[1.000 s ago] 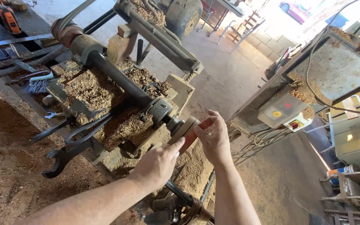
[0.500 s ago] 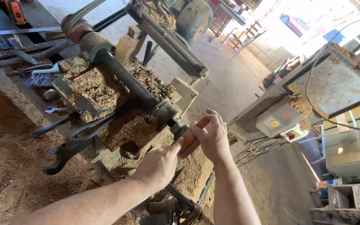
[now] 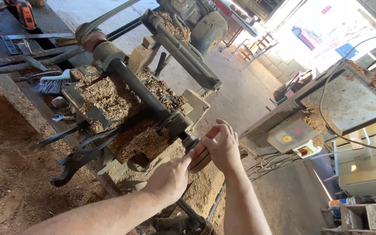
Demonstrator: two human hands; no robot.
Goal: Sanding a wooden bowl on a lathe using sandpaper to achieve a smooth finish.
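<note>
Both of my hands meet at the near end of a wood lathe covered in sawdust. My right hand grips a round brown wooden piece that sits against the lathe's metal spindle end. My left hand reaches up from below, its fingers on the lower edge of the same wooden piece. The dark shaft runs away from my hands toward the pulley at the far end.
Large black wrenches and a small spanner lie on the sawdust bench at left, with a brush and an orange power tool farther back. A grey machine with a switch box stands at right across the concrete floor.
My hands have stayed on the wooden piece at the spindle end, with the fingers shifting slightly around it. The view has drifted a little.
</note>
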